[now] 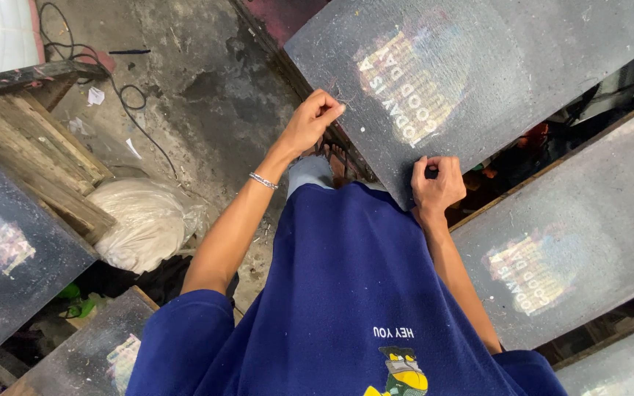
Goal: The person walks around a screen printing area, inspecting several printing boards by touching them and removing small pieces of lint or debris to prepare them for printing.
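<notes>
Your left hand (315, 117) pinches the left edge of the dark grey flat printing board (478, 81), fingers curled shut on it. Your right hand (434, 185) is closed on the board's near corner. A second dark board (574, 242) lies just right of it; a white plastic sack (144, 220) sits well left on the concrete floor (199, 81).
</notes>
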